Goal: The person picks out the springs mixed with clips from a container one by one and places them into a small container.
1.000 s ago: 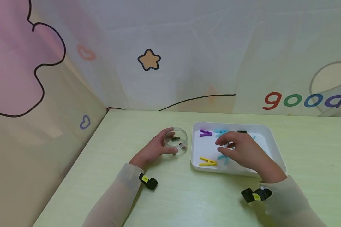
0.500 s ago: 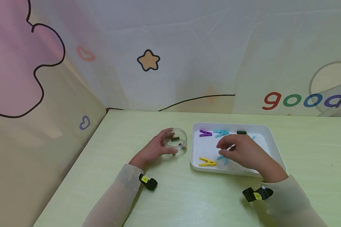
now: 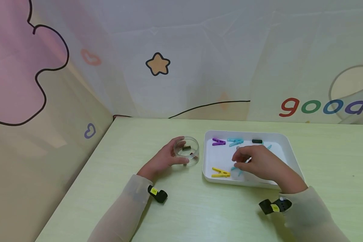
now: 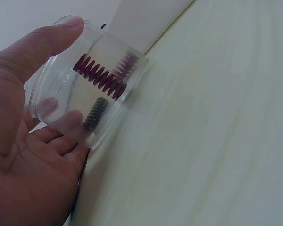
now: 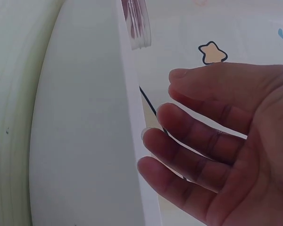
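Observation:
In the head view my left hand [image 3: 163,158] grips a clear round jar [image 3: 196,156] on the table, thumb on the near side. Seen from the left wrist, a dark red coil spring [image 4: 100,76] and a darker spring [image 4: 96,114] lie inside it. My right hand [image 3: 260,163] is over a white tray [image 3: 210,156], fingers loosely bent, thumb near the index fingertip. Nothing shows between the fingers in the right wrist view. Light blue clothespins [image 3: 235,142] and a black spring [image 3: 257,141] lie around that hand; it hides part of the tray.
A purple clothespin [image 3: 219,142] lies in the tray's far left corner and a yellow clothespin [image 3: 221,172] in the near left corner. The pale wood table [image 3: 199,215] meets a printed backdrop [image 3: 199,67] behind.
My right hand has shifted slightly right and its thumb and fingertips have drawn closer together. The black spring shows more fully now. My left hand and the jar have stayed put.

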Available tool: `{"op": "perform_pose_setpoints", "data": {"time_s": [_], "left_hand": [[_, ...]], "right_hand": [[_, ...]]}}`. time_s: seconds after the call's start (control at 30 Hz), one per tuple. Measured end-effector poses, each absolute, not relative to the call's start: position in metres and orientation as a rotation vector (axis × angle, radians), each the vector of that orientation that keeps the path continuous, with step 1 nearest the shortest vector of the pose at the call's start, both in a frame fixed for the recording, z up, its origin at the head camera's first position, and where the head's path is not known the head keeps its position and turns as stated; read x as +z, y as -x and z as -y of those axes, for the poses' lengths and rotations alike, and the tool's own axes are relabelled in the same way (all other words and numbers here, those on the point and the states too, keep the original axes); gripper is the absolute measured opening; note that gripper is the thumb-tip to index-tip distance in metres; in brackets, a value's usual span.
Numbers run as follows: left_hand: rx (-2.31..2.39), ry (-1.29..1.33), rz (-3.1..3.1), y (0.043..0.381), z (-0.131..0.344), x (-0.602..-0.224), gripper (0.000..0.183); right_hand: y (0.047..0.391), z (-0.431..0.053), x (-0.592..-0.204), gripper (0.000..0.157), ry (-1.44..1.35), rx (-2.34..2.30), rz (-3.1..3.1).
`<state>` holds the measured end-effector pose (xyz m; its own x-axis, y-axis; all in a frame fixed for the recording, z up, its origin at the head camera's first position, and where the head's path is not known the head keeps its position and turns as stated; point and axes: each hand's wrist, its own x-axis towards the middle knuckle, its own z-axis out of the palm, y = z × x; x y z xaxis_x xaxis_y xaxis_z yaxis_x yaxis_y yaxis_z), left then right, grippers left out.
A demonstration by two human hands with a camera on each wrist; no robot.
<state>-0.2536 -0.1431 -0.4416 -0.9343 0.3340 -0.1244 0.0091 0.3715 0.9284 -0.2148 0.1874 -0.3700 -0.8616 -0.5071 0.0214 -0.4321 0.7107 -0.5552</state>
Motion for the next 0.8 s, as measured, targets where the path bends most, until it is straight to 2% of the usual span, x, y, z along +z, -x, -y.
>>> {"op": "perform_pose_setpoints", "data": {"time_s": [0.8], "left_hand": [[1.585,-0.310,-2.323,0.2546,0.1448,-0.4434,0.087]], "right_hand": [[0.2205,-0.1906,-0.3765,0.012,0.637,-0.750,-2.647]]}}
